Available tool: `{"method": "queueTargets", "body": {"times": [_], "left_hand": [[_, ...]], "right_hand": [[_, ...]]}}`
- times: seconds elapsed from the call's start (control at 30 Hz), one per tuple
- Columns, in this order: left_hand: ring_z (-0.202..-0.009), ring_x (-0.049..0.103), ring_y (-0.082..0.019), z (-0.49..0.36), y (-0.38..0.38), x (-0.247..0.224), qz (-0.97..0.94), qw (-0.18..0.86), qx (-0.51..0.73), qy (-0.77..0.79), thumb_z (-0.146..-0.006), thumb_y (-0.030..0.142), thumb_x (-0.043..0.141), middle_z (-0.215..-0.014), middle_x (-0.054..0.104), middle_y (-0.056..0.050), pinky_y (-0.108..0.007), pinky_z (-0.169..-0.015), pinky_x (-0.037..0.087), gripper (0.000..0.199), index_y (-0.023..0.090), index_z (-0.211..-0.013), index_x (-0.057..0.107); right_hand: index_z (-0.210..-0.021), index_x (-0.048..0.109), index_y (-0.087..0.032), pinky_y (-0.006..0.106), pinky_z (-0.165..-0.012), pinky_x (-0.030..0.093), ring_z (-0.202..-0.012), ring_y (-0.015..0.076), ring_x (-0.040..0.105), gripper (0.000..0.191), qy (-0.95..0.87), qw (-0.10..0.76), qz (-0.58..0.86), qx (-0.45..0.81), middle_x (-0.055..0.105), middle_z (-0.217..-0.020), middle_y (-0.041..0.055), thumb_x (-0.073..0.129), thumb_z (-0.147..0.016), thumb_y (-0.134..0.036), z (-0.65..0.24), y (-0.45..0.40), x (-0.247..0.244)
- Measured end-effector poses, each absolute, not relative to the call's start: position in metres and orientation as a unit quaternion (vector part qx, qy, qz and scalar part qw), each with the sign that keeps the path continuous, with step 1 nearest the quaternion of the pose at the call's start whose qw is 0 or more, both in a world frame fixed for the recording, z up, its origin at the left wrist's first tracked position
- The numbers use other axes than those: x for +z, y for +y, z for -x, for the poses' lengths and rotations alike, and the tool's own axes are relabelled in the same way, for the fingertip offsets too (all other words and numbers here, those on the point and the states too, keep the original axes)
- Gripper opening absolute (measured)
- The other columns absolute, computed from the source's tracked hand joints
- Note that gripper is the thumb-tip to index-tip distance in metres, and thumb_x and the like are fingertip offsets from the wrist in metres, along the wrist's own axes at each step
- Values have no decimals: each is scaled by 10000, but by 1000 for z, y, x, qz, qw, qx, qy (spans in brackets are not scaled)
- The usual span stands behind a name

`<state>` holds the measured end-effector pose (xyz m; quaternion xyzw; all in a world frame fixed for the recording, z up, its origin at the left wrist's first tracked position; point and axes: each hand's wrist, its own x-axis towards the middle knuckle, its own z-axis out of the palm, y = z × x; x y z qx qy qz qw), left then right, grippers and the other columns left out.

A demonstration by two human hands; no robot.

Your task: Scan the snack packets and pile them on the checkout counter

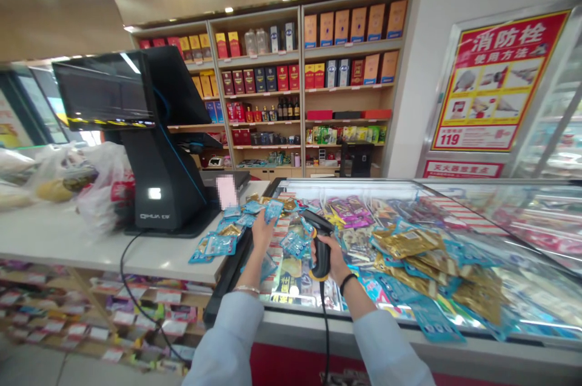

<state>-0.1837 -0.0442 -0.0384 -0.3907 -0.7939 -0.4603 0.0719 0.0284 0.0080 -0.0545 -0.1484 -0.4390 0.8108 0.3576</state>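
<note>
In my right hand [335, 260] is a black barcode scanner [322, 252], gripped by its handle, with its head tilted toward the left. Its cable hangs down over the front edge of the glass-topped freezer [291, 316]. My left hand [262, 231] is closed on a blue snack packet [273, 210], held over the left side of the freezer. Another blue packet [293, 244] lies on the glass between my hands. Blue and gold packets [216, 245] are spread on the counter to the left. A larger heap of gold and blue packets [409, 243] covers the glass at right.
A black cash register screen and stand [166, 180] rises from the white counter [82, 246]; its cable droops over the front. Filled plastic bags [104, 186] sit behind it. Shelves of boxed bottles [282, 80] line the back wall. A red fire-hydrant sign [498, 80] hangs at right.
</note>
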Motion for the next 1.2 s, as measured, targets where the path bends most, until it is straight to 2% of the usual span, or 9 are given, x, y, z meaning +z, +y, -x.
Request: {"method": "queueTargets", "body": {"times": [0.1,0.2,0.33,0.67,0.83,0.93,1.1,1.2], "left_hand": [[-821,656,-213,189,-39,-46,376,79,-532,-755,-835,347,544,-885,683,-68,-345,-798,477,316,170,-1091,598],[-838,653,-225,192,-38,-51,361,89,-547,-750,-825,381,555,-896,684,-70,-355,-804,480,374,169,-1130,597],[-868,652,-227,192,-40,-50,337,98,-532,-771,-831,383,563,-929,697,-72,-345,-815,471,412,182,-1190,564],[-892,653,-238,186,-41,-46,327,99,-508,-791,-840,376,569,-969,707,-101,-317,-797,451,429,166,-1214,555],[-879,652,-230,186,-40,-49,339,103,-501,-789,-851,370,549,-944,704,-83,-315,-789,446,405,183,-1210,558],[-890,651,-244,184,-40,-50,342,98,-498,-791,-850,376,543,-956,703,-95,-324,-793,445,411,174,-1206,564],[-892,648,-254,181,-41,-47,354,100,-497,-786,-842,377,543,-960,702,-95,-332,-794,448,410,176,-1197,572],[-897,652,-252,182,-43,-47,356,89,-487,-793,-834,387,549,-972,704,-95,-328,-790,451,420,183,-1201,568]], "right_hand": [[-564,552,-171,226,-336,383,-338,110,487,323,-450,350,135,811,540,-458,-3,654,-672,-457,-29,7,-54],[-605,553,-175,227,-328,384,-330,109,486,308,-450,347,125,814,551,-477,-11,674,-656,-453,-27,6,-53],[-652,563,-178,225,-316,383,-324,113,495,285,-450,343,131,814,571,-492,-17,691,-636,-433,-25,1,-50],[-562,534,-178,225,-322,390,-321,105,483,299,-465,334,121,811,534,-452,-12,655,-662,-432,-27,4,-52],[-634,561,-187,227,-316,385,-312,108,469,270,-441,344,129,819,528,-452,-31,673,-619,-432,-27,2,-49],[-649,564,-187,225,-320,375,-320,112,476,267,-446,343,128,816,520,-451,-29,661,-632,-436,-28,2,-49],[-571,539,-180,230,-339,386,-344,110,485,298,-462,343,125,808,534,-463,-4,639,-680,-439,-29,6,-54],[-606,556,-176,230,-332,383,-337,111,477,285,-455,345,126,811,537,-460,-10,645,-674,-439,-29,6,-55]]}}
